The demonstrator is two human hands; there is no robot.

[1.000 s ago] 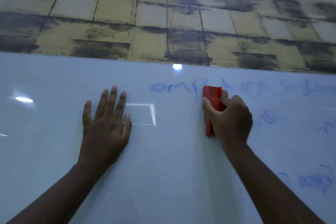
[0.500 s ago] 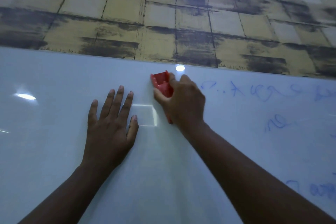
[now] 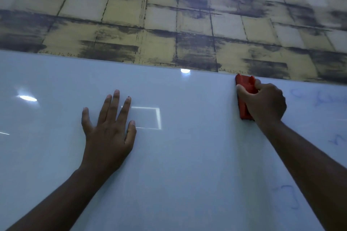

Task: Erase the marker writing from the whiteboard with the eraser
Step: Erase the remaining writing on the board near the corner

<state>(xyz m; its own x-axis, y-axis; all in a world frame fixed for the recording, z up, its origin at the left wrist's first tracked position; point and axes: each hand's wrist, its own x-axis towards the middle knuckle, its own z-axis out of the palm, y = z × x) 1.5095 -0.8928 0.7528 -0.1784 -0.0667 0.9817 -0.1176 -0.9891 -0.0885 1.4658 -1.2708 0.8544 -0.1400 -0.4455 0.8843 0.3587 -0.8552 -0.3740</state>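
A white whiteboard (image 3: 187,155) fills the lower two thirds of the view. My right hand (image 3: 266,104) grips a red eraser (image 3: 244,97), which stands upright against the board just under its top edge. Blue marker writing (image 3: 317,98) shows faintly to the right of that hand, with more blue strokes (image 3: 293,196) lower down by my right forearm. My left hand (image 3: 108,129) lies flat on the board left of centre, fingers straight and spread, holding nothing.
Above the board's top edge (image 3: 131,62) runs a wall (image 3: 169,15) papered in yellow and dark squares. Bright light reflections (image 3: 28,98) and a rectangular glare outline (image 3: 150,118) sit on the glossy surface.
My right hand has swept the eraser from left of centre back to the right along the top line. The blue writing there is wiped away up to the hand. My left hand stays put.
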